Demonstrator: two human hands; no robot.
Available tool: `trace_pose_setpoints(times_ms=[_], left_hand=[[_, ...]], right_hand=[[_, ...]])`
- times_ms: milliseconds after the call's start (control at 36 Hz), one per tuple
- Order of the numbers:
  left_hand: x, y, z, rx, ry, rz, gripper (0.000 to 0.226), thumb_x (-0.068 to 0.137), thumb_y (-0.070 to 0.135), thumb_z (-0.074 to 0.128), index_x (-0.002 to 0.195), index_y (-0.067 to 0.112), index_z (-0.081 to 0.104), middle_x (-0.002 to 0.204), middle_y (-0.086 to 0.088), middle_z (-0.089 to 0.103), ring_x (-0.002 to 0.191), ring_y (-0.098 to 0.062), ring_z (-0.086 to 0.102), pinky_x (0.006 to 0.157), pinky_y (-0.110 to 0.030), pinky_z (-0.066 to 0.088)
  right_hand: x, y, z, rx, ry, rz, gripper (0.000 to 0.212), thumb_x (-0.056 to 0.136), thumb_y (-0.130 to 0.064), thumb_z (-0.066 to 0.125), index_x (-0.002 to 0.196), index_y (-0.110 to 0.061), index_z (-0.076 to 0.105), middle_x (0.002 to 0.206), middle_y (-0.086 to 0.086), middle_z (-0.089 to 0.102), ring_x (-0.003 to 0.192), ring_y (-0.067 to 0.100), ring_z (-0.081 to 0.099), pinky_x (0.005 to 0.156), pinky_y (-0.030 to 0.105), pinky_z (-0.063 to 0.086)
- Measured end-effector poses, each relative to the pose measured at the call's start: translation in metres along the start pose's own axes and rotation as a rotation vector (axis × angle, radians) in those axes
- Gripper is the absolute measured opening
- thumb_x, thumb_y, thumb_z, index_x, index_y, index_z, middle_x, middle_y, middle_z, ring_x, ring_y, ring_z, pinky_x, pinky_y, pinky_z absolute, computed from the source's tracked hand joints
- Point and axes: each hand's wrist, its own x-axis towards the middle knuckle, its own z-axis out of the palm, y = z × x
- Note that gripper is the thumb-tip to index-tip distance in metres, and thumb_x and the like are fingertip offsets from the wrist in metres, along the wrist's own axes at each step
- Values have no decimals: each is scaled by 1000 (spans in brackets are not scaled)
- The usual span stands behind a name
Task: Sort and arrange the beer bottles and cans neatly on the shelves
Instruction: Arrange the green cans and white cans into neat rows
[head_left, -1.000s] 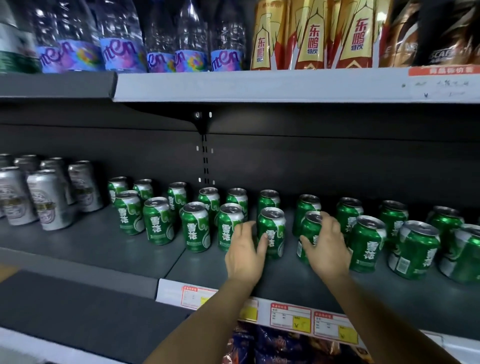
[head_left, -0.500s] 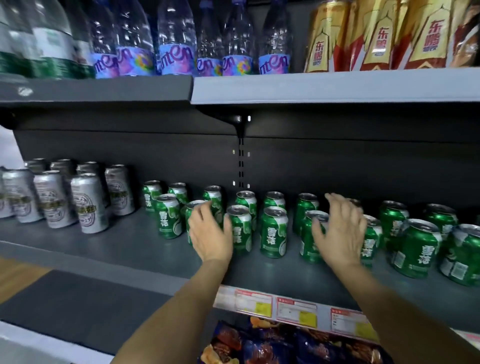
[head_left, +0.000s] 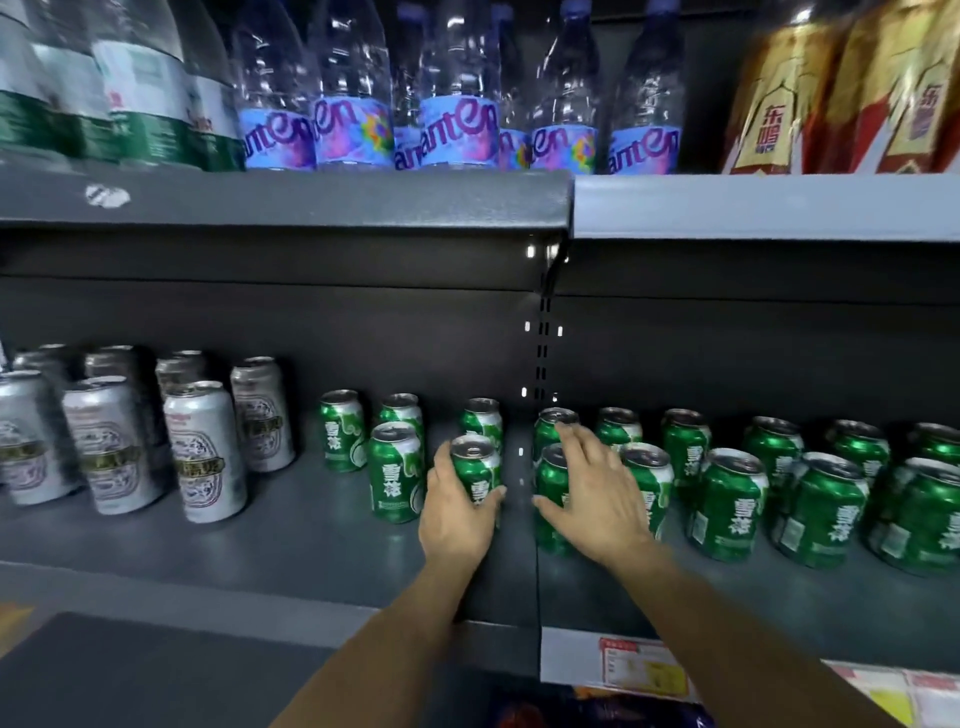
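On the dark grey middle shelf (head_left: 291, 540), the left hand (head_left: 457, 512) grips a green can (head_left: 475, 475), thumb wrapped round its right side and fingers curled behind its left. That can stands upright in the front row, just left of the seam where two shelf boards meet. At its 9 o'clock, just beside it, stands another green front-row can (head_left: 396, 470); three more green cans (head_left: 343, 430) sit upright behind, toward 11 and 12 o'clock.

Across the seam, at 3 o'clock from the held can, the right hand (head_left: 592, 501) lies spread over a second green can (head_left: 551, 512), fingers straight and splayed, palm in front of the can's face; the fingers hold nothing, and whether the palm touches the can cannot be told. Beyond it, toward 3 o'clock, a double row of green cans (head_left: 727, 512) runs to the right edge, all upright, some turned at differing angles.

Well apart at 9 o'clock stands a cluster of taller silver cans (head_left: 205, 449), upright in loose rows.

Overhead at 12 o'clock, the upper shelf (head_left: 311, 200) carries clear water bottles (head_left: 457, 104) with blue-purple labels, green-labelled bottles (head_left: 140, 93) at 10 o'clock, and gold-and-red bottles (head_left: 779, 104) at 2 o'clock. Price tags (head_left: 641, 667) line the shelf edge at 5 o'clock.
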Motion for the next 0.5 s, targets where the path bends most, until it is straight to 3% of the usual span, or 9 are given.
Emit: trace_pose_setpoints(times_ms=[111, 250, 361, 444, 500], left_hand=[[0, -2, -3, -6, -6, 22, 88, 85, 38, 71, 153, 22, 18, 149, 0, 39, 127, -22, 48, 89, -33, 45], [0, -9, -7, 0, -12, 62, 90, 84, 45, 70, 152, 23, 16, 148, 1, 36, 131, -19, 42, 91, -35, 45], [-6, -11, -18, -2, 157, 118, 74, 87, 54, 59, 146, 19, 32, 132, 3, 47, 121, -16, 47, 88, -34, 45], [-2, -11, -30, -50, 317, 146, 67, 83, 60, 42, 133, 16, 46, 112, 4, 52, 105, -17, 51, 82, -35, 44], [5, -14, -38, -69, 385, 141, 60, 85, 55, 43, 128, 13, 48, 112, 1, 52, 106, -19, 49, 84, -38, 44]], right_hand=[[1, -4, 0, -56, -37, -26, 84, 92, -45, 58, 154, -20, 7, 157, 2, 19, 135, 24, 35, 100, 32, 44], [5, -7, 2, -53, -52, 9, 80, 94, -40, 58, 154, -17, 10, 156, 2, 21, 137, 23, 32, 96, 31, 45], [7, -7, 3, -93, -51, 16, 79, 93, -43, 57, 153, -18, 13, 154, 2, 24, 137, 23, 31, 101, 33, 41], [8, -9, 3, -184, 34, -30, 75, 87, -48, 59, 148, -14, 33, 149, 7, 39, 137, 29, 35, 109, 42, 32], [10, -15, 6, -135, 178, -70, 64, 82, -49, 55, 133, -11, 54, 133, 8, 57, 124, 30, 50, 99, 45, 40]])
